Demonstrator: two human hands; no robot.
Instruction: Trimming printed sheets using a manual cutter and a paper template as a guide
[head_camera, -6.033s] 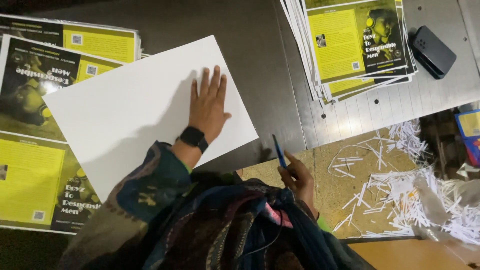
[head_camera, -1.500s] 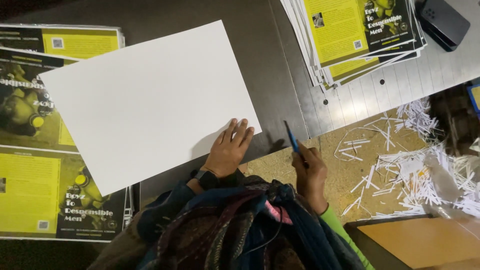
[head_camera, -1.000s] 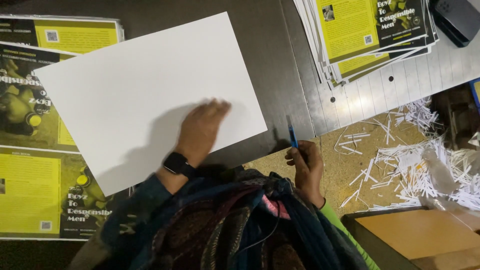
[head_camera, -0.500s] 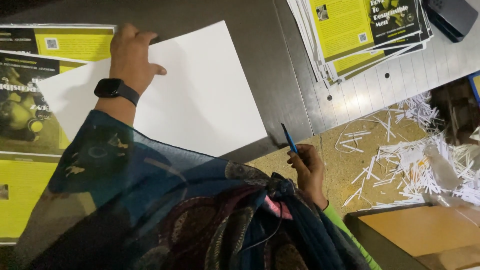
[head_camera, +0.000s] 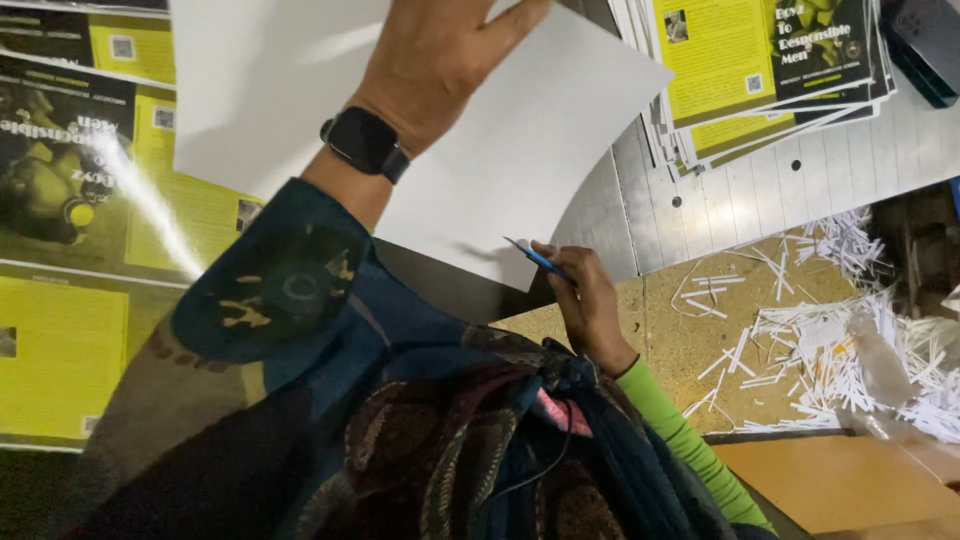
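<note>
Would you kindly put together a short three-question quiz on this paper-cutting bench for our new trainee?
1. True or false: the left hand rests on the white sheet.
2. What does the right hand hold? A) blue-handled blade B) ruler C) scissors
3. Fill in: white paper ____ lie scattered to the person's right.

Key: 1 true. 2 A. 3 strips.

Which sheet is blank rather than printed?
The large white sheet under the left hand; the sheets at left and the stack at upper right are printed yellow and black.
</note>
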